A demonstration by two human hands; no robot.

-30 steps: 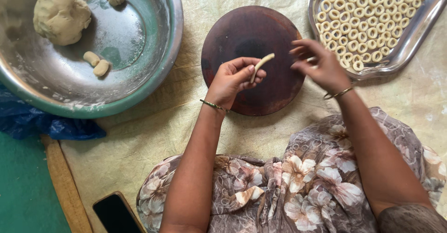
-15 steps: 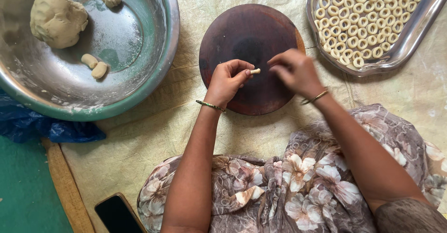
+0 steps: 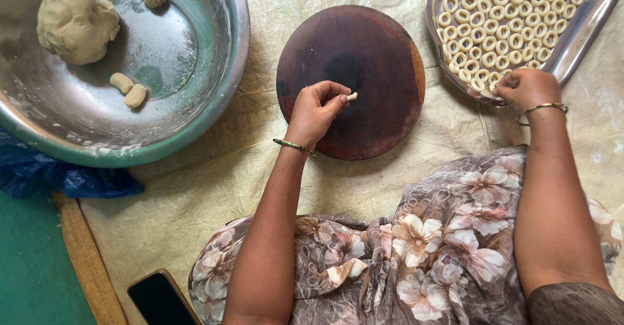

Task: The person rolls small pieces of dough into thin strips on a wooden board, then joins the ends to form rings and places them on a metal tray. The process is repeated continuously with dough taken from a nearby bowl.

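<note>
Pinching the leftover stub of dough [image 3: 351, 96] in my left hand [image 3: 315, 109], I am holding it just over the round wooden board [image 3: 383, 71]. My right hand [image 3: 526, 88], together with the left a moment ago, is now reaching the metal tray [image 3: 578, 39], fingers curled at its rim among the dough rings [image 3: 507, 19]; whether it is gripping one, I cannot tell.

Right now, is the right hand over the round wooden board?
No, the right hand is at the metal tray's rim, beside the board.
</note>
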